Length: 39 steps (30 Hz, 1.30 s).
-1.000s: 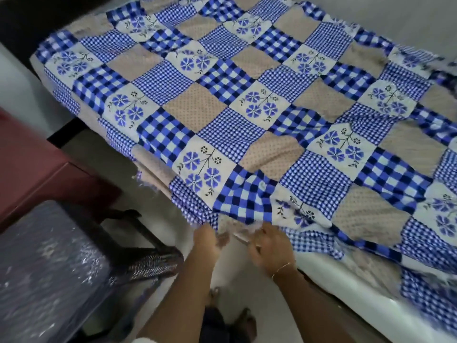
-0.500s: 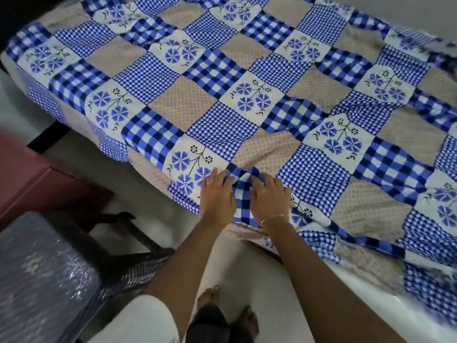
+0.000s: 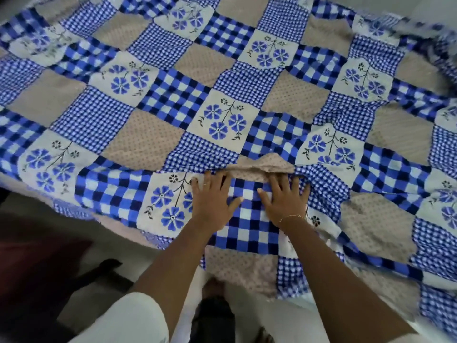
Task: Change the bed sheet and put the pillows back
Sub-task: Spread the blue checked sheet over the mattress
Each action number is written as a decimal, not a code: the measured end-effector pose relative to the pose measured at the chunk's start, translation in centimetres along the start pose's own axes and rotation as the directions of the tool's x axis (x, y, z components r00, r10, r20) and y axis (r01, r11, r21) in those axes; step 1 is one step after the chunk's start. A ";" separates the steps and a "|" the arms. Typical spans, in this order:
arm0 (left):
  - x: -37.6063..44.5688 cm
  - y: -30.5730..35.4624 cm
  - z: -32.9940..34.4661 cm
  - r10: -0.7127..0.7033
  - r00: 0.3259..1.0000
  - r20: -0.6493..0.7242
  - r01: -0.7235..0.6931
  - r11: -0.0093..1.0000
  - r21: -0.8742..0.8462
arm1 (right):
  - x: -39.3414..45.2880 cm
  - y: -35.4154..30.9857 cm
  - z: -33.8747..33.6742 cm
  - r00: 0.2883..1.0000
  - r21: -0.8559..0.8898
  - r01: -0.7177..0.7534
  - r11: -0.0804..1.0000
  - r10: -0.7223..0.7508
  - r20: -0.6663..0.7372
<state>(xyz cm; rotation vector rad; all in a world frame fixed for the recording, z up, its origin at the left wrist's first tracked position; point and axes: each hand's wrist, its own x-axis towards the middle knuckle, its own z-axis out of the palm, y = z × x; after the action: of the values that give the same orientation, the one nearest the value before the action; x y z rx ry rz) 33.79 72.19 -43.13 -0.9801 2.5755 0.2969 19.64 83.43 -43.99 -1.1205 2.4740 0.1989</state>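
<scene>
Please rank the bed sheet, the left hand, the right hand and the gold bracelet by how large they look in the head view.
1. Patchwork bed sheet, by far the largest.
2. Left hand and right hand: both pressed flat, look alike, so unranked.
3. Gold bracelet, smallest.

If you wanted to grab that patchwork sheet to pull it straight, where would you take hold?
Probably the raised beige fold in the bed sheet, just beyond the fingertips of the flat left hand and right hand. It stands up from the surface, so fingers can pinch it from the near side; elsewhere the cloth lies too flat.
</scene>
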 end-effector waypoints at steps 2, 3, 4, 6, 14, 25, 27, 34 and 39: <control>0.6 0.8 -0.7 -0.040 0.999 -0.029 0.040 0.999 0.004 | 0.7 0.7 0.0 0.996 0.044 0.060 0.997 -0.057 -0.068; 0.6 1.3 -0.9 -0.064 0.996 -0.063 0.064 0.998 -0.006 | 1.1 1.1 0.0 0.989 0.080 0.099 0.992 -0.090 -0.114; 0.6 2.0 -1.1 -0.069 0.990 -0.120 0.066 0.998 -0.023 | 1.2 1.4 0.0 0.977 0.132 0.133 0.982 -0.108 -0.183; 0.5 3.5 -1.0 0.013 0.958 -0.286 -0.024 0.999 -0.034 | 1.3 2.0 0.1 0.914 0.232 0.198 0.953 -0.094 -0.394; -0.5 13.2 0.5 0.629 0.693 -0.353 -0.661 0.750 0.039 | -5.5 9.0 1.2 0.513 0.459 -0.210 0.864 0.497 -0.700; -5.1 26.1 5.3 0.891 0.446 -0.079 -0.893 0.449 0.022 | -19.6 23.2 9.9 0.548 0.369 -0.573 0.732 0.677 -0.492; -6.9 29.2 6.3 0.900 0.434 -0.028 -0.901 0.434 -0.015 | -20.4 25.7 10.2 0.596 0.285 -0.515 0.809 0.576 -0.559; -14.5 38.0 9.6 0.926 0.334 0.175 -0.930 0.354 -0.097 | -28.0 30.6 12.2 0.629 0.436 -0.567 0.698 0.710 -0.317; -14.2 43.4 10.3 0.896 0.378 -0.235 -0.917 0.397 0.037 | -28.8 35.0 11.2 0.549 0.625 -0.387 0.678 0.714 -0.435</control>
<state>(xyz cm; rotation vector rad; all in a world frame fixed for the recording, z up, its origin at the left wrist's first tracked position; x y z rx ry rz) 17.08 115.95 -43.89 0.6087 3.0642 0.6231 14.04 129.79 -43.17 -0.0941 3.1805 -0.7225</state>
